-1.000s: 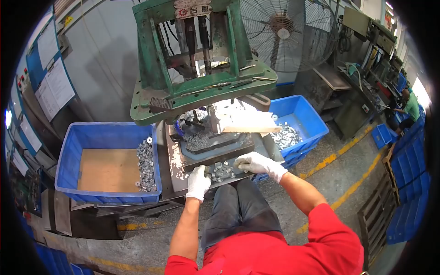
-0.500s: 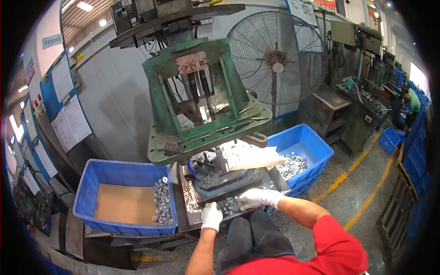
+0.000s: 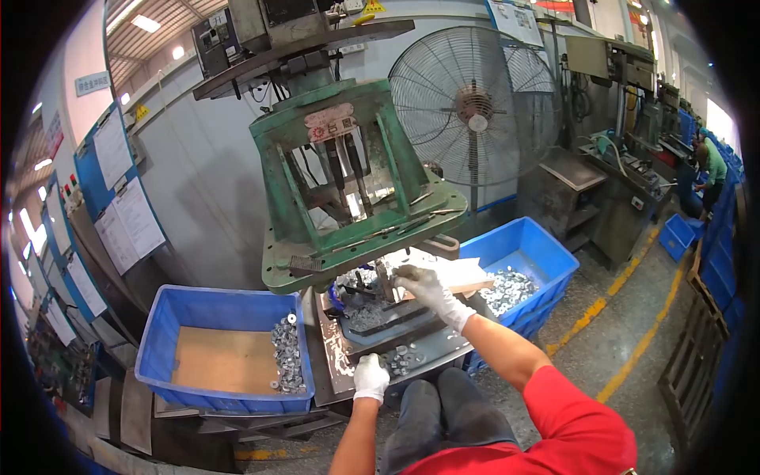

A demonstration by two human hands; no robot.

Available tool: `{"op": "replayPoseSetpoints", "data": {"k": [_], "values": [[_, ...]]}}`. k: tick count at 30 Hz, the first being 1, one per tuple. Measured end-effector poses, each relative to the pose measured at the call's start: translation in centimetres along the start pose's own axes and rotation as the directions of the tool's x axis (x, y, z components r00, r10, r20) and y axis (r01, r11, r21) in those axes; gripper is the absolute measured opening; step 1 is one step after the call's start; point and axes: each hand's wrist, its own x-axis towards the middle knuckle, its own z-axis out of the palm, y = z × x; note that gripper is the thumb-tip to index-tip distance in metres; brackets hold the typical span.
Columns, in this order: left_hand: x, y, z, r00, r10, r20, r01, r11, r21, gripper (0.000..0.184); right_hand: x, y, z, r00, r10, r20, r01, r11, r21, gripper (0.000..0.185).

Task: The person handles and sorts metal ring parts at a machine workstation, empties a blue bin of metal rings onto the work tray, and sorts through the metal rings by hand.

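From my end of the feed, the green machine (image 3: 340,249) dominates, its slotted plate overhanging the working spot, with a caged fan (image 3: 475,111) behind, perhaps set there to move air. The left blue bin (image 3: 229,402) and right blue bin (image 3: 554,286) flank the desk (image 3: 336,360), I'd judge so that either is within arm's reach. Each holds small metal pieces; in the left one they are heaped along the side nearest the desk, which probably shortens the reach. A pale board (image 3: 473,277) slopes beside the right bin, maybe as a guide or guard.

I see the white-gloved right hand (image 3: 431,291) stretched in under the machine, fingers bent toward an upright metal block (image 3: 385,281); I cannot tell whether its grip has closed on anything. The gloved left hand (image 3: 370,378) sits curled at the desk's near edge; I can't make out anything in that grip either. Just beside it lie the loose metal parts (image 3: 402,360), on the desk between body and machine, presumably kept close for easy picking.
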Motion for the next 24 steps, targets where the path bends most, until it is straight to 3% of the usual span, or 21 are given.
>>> {"op": "replayPoseSetpoints", "data": {"k": [1,2,5,7,8,9,11,13,14,15,17,19,21,22,24], "values": [[-0.1,0.1,-0.2,1.000,0.004,-0.002,-0.004,1.000,0.022,0.015,0.4,-0.3,0.5,0.999,-0.038,0.013,0.039,0.996,-0.079,0.039],[-0.2,0.2,-0.3,1.000,0.008,-0.003,-0.008,0.999,0.042,0.015,0.5,-0.5,0.7,0.997,0.077,0.004,-0.076,0.997,-0.024,0.037],[-0.2,0.4,-0.4,1.000,0.018,-0.016,-0.016,0.995,0.103,0.018,2.3,2.8,1.7,0.996,-0.066,-0.063,0.065,0.998,-0.027,0.039],[-0.7,0.9,-0.6,0.997,0.039,-0.065,-0.030,0.991,0.132,0.018,4.1,2.7,1.0,0.965,-0.259,0.044,0.262,0.932,-0.250,0.039],[-0.7,1.2,-0.8,0.987,0.050,-0.154,-0.037,0.995,0.088,0.014,4.6,1.7,1.2,1.000,0.019,0.005,-0.017,0.970,-0.243,0.037],[-0.9,1.7,-1.0,0.970,0.050,-0.236,-0.041,0.998,0.043,0.010,5.8,1.9,1.8,0.995,0.091,-0.029,-0.096,0.950,-0.296,0.035],[-1.1,2.1,-1.9,0.911,0.095,-0.402,-0.189,0.961,-0.203,0.009,5.4,2.8,1.6,0.999,0.012,-0.037,-0.030,0.832,-0.554,0.037],[-0.9,0.4,-1.6,0.931,0.064,-0.359,-0.186,0.930,-0.316,0.013,5.0,6.0,2.3,0.965,-0.244,-0.090,0.182,0.880,-0.439,0.037],[-0.6,-0.8,-0.3,0.961,-0.042,-0.275,-0.124,0.818,-0.561,0.017,1.6,0.5,2.6,0.962,-0.003,-0.272,-0.033,0.991,-0.128,0.029],[-0.1,-1.7,0.7,0.978,-0.120,-0.173,-0.056,0.645,-0.762,0.021,0.3,1.1,3.3,0.971,-0.148,-0.189,0.109,0.974,-0.198,0.027],[0.5,-2.9,1.9,0.987,-0.082,-0.138,-0.061,0.603,-0.796,0.030,-2.5,2.4,4.3,0.909,-0.417,-0.015,0.395,0.870,-0.295,0.023],[0.4,-2.5,1.1,0.993,-0.084,-0.086,-0.018,0.603,-0.798,0.037,-6.1,1.7,5.7,0.898,-0.373,0.231,0.421,0.882,-0.210,0.022],[-0.5,0.1,-2.0,0.989,-0.145,-0.023,0.075,0.633,-0.771,0.044,-8.3,3.0,7.6,0.895,-0.322,0.308,0.401,0.883,-0.242,0.023],[-0.3,-0.5,-1.8,0.995,-0.096,0.019,0.071,0.566,-0.821,0.055,-9.1,3.5,8.4,0.873,-0.336,0.354,0.441,0.854,-0.276,0.024],[-0.3,-1.1,-1.6,0.994,-0.090,0.058,0.096,0.497,-0.863,0.060,-9.7,3.5,9.0,0.844,-0.289,0.452,0.469,0.806,-0.362,0.025]]}}
